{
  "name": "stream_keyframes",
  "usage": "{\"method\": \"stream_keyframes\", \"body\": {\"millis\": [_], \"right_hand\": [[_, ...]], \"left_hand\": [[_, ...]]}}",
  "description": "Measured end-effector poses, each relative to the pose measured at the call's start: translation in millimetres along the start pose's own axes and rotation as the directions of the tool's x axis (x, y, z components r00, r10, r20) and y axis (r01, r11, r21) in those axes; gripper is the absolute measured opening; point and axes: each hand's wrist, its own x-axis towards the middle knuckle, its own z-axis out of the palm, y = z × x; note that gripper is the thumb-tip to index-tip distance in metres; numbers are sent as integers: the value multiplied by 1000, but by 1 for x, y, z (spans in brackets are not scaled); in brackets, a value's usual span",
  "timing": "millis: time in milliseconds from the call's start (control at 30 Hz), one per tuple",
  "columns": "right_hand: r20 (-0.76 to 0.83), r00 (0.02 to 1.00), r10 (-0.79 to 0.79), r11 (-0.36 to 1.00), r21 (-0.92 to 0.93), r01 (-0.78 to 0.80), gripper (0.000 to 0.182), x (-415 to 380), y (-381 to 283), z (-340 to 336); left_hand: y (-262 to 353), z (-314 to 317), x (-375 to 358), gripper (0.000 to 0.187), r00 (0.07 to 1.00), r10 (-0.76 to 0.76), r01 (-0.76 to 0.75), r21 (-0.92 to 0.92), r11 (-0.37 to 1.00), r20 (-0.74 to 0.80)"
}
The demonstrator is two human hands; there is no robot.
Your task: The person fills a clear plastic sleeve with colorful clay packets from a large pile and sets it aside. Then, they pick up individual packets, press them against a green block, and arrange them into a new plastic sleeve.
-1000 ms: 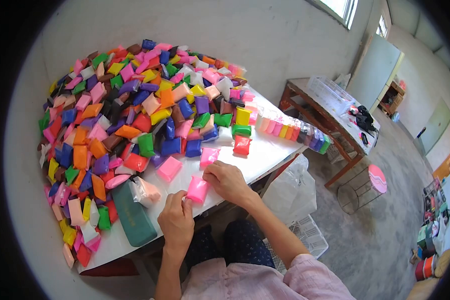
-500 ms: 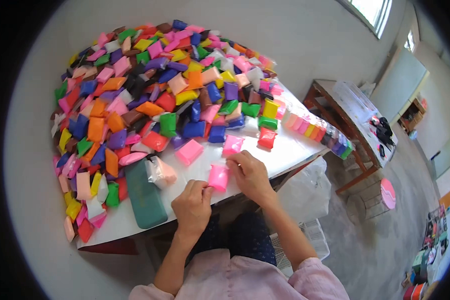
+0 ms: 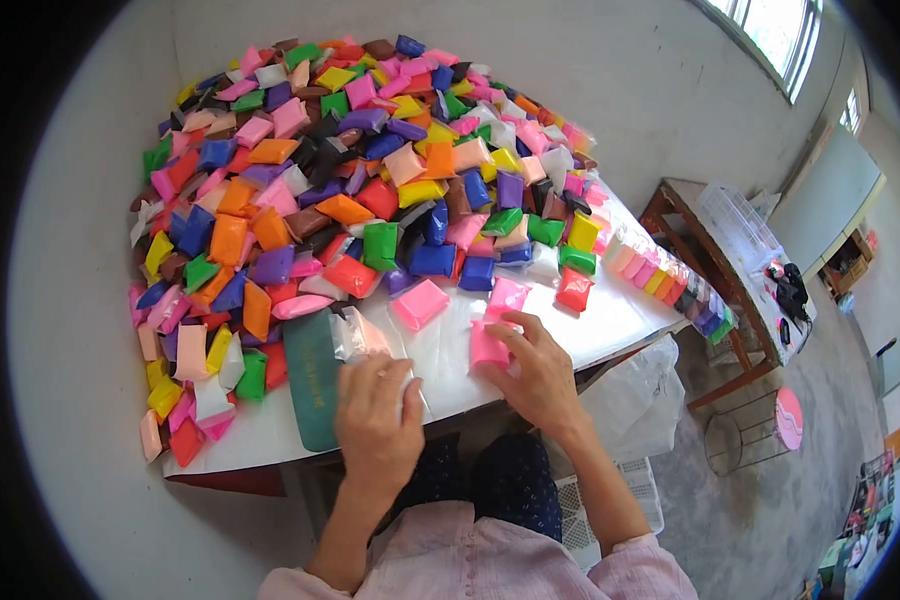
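My right hand (image 3: 542, 378) has its fingers and thumb on the right edge of a bright pink packet (image 3: 487, 345), which lies flat on the white tabletop. Another pink packet (image 3: 508, 294) lies just beyond it. A third pink packet (image 3: 420, 304) is to the left. My left hand (image 3: 380, 415) is at the near end of a clear plastic bag with a peach packet (image 3: 367, 336) in it, fingers stretched forward and thumb apart. Under the bag's left side is a flat green case (image 3: 313, 385), partly hidden by the hand.
A large heap of coloured packets (image 3: 300, 200) covers the table's left and back. A row of mixed-colour packets (image 3: 670, 280) in clear wrap lies at the right edge. Beyond are a second table (image 3: 715, 250), a pink-topped stool (image 3: 789, 418) and a white plastic bag (image 3: 630, 400).
My left hand has left the near pink packet and moved left to the bagged peach packet. My right hand stays at the pink packet. The view has shifted slightly.
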Motion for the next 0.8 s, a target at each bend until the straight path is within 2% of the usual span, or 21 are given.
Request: {"method": "stream_keyframes", "body": {"millis": [33,167,233,300,400,500,633,800], "right_hand": [[-26,1000,0,999,-40,-1,48,2,0,0],[-166,985,-44,983,-184,12,48,4,-15,1],[-155,984,-84,987,-149,61,48,8,-21,8],[-112,988,-104,991,-100,93,45,15,-29,16],[-167,951,-259,957,-178,229,44,40,-27,43],[-120,948,-293,930,-267,254,36,57,-29,60],[-95,937,-336,894,-347,285,28,65,-26,75],[-122,938,-324,898,-352,264,29,61,-28,73]], "left_hand": [[-2,-10,4,24,1000,9,-8,22,1000,-28],[-8,-49,19,34,999,3,-2,-38,999,33],[-16,-55,33,38,994,51,-45,-63,997,92],[-28,-52,40,47,971,65,-63,-17,998,230],[-48,-35,47,56,921,101,-128,48,991,376],[-59,-25,46,58,884,115,-161,65,985,454],[-64,-20,43,44,886,101,-138,51,989,452],[-67,-17,43,27,906,87,-89,-15,996,415]]}}
